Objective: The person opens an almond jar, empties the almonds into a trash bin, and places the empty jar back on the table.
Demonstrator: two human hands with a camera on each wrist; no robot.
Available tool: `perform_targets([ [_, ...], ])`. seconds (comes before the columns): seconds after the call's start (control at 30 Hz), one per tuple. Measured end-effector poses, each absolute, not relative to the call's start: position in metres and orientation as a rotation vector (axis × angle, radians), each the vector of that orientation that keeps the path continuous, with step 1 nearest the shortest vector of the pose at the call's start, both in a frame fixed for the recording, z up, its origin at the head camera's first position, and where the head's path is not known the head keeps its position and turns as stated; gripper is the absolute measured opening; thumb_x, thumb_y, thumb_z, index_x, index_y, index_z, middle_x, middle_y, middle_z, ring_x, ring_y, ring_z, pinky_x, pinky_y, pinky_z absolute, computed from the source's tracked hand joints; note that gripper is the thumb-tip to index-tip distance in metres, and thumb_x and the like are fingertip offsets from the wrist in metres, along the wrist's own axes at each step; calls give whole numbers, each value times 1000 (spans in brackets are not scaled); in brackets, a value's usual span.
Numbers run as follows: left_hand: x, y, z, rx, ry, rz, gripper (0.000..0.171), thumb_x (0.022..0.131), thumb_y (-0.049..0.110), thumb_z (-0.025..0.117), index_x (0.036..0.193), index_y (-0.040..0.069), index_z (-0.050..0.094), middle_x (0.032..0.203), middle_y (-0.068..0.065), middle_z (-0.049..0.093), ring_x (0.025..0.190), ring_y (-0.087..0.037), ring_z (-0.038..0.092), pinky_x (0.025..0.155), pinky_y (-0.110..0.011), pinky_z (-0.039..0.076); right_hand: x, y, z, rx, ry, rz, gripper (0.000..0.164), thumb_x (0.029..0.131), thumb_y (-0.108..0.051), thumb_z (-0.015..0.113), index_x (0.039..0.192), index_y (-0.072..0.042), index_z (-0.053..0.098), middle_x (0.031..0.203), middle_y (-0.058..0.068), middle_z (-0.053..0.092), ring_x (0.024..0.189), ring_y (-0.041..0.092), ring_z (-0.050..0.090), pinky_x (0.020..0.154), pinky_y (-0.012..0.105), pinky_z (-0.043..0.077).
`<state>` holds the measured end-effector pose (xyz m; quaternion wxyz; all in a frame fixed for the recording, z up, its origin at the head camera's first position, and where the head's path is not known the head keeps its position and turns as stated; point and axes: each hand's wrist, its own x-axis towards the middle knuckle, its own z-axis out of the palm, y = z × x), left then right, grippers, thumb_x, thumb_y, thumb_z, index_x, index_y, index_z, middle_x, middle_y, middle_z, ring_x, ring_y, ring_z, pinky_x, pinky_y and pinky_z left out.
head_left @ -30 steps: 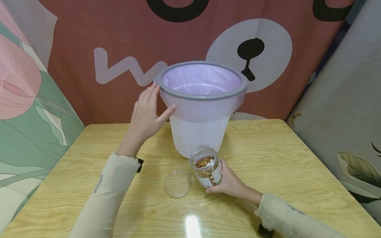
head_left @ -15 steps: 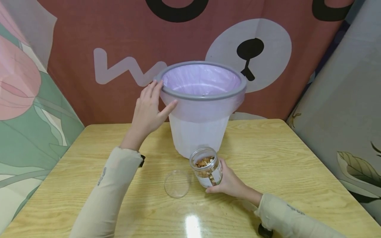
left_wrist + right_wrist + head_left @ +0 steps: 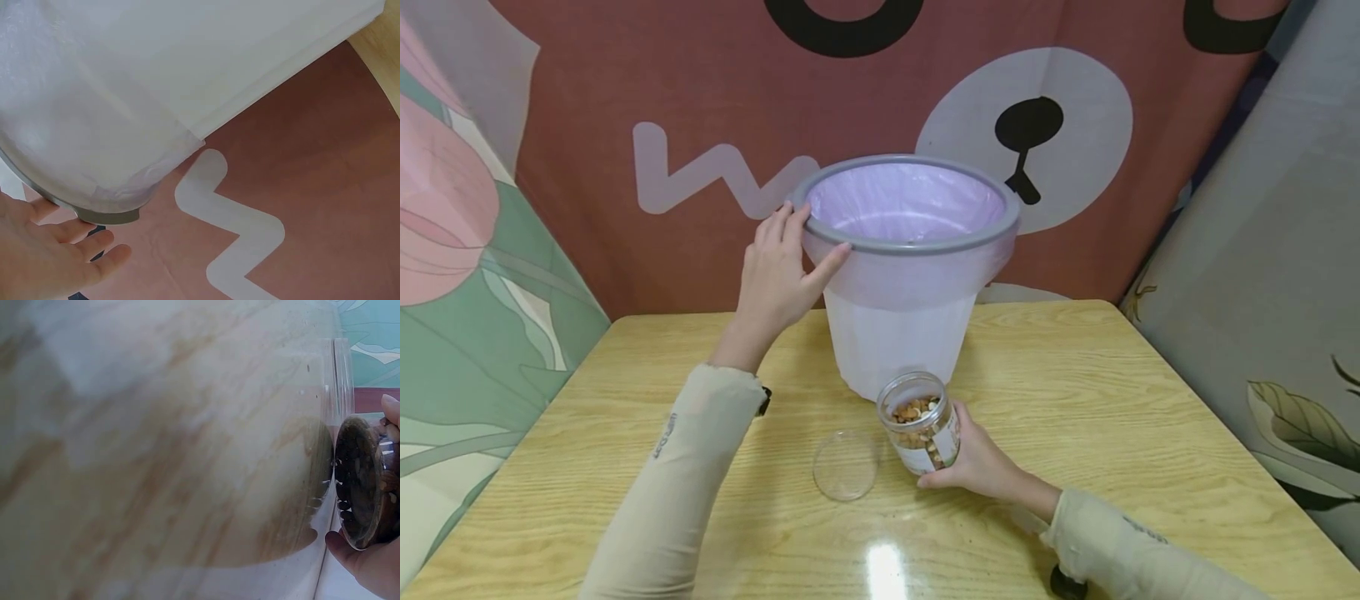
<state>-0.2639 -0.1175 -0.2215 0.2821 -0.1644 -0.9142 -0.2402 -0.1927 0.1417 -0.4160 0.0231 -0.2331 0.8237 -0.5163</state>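
A white trash bin (image 3: 898, 342) with a grey rim ring (image 3: 917, 247) stands upright at the table's back, lined with a pale purple bag (image 3: 910, 200). My left hand (image 3: 771, 279) touches the left of that rim, fingers and thumb extended; in the left wrist view its fingertips (image 3: 115, 256) lie at and past the ring. My right hand (image 3: 981, 462) grips a clear, lidless jar (image 3: 921, 437) of mixed nuts from its right side, mouth tilted toward me, in front of the bin. The right wrist view shows the jar's base (image 3: 359, 481) close over the tabletop.
A clear round lid (image 3: 846, 467) lies flat on the wooden table (image 3: 1060, 383), left of the jar. Behind the bin hangs a reddish-brown printed curtain (image 3: 715, 75). A grey patterned cloth (image 3: 1240, 275) borders the right side, a floral one (image 3: 460, 333) the left.
My left hand has shifted slightly right, its fingertips going onto the rim and its thumb rising to the ring's front edge. The right hand and jar have stayed in place.
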Motion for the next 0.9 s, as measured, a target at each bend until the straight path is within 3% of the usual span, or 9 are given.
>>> perform_targets([
  [0.3, -263, -116, -220, -423, -2420, -700, 75, 84, 56, 47, 135, 3, 37, 139, -18, 30, 127, -31, 26, 94, -52, 27, -192, 141, -415, -712, 2554, -1597, 105, 54, -19, 86, 135, -4, 21, 119, 8, 50, 104, 23, 50, 88, 44, 37],
  [0.53, -264, -116, -224, -414, -2384, -787, 73, 83, 54, 49, 135, 4, 36, 140, -17, 29, 107, -40, 48, 83, -50, 39, -192, 140, -412, -682, 2566, -1572, 104, 53, -17, 86, 134, -3, 23, 119, 8, 50, 104, 23, 50, 88, 43, 37],
  [0.9, -264, -115, -224, -421, -2384, -786, 74, 83, 55, 50, 135, 4, 37, 140, -18, 29, 104, -42, 51, 76, -50, 43, -189, 138, -413, -672, 2608, -1602, 102, 51, -18, 87, 133, -5, 27, 119, 6, 50, 103, 22, 50, 87, 43, 37],
])
